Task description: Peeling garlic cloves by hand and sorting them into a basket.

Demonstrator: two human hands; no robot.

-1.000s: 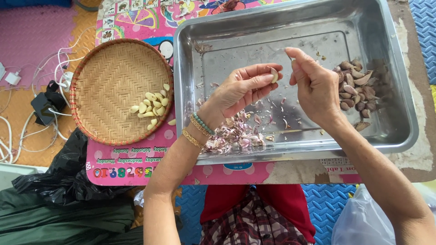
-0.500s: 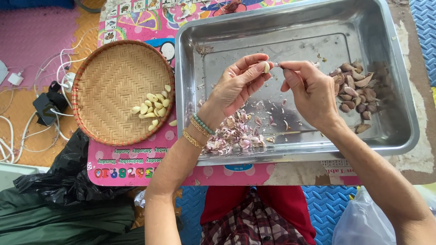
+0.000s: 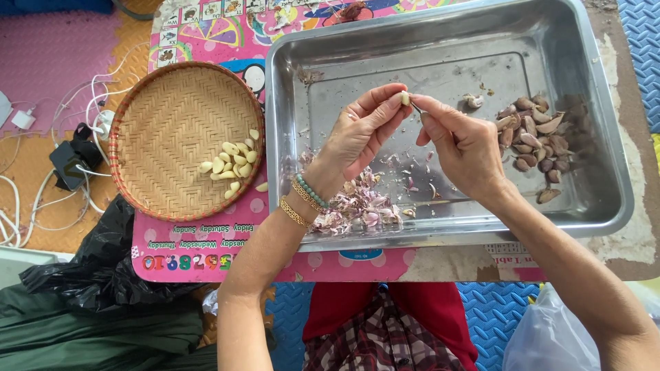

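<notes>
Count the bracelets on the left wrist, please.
2. A beaded green bracelet sits nearer the left hand, and a gold chain bracelet lies just behind it toward the forearm. Any others under the wrist would be hidden.

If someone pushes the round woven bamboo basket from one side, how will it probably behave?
The round woven bamboo basket looks thin and shallow, so it is probably light and would slide easily on the smooth colourful mat. Its low, wide shape makes tipping unlikely. The peeled pale garlic cloves lie loose inside near one edge, so they may roll or shift.
</notes>
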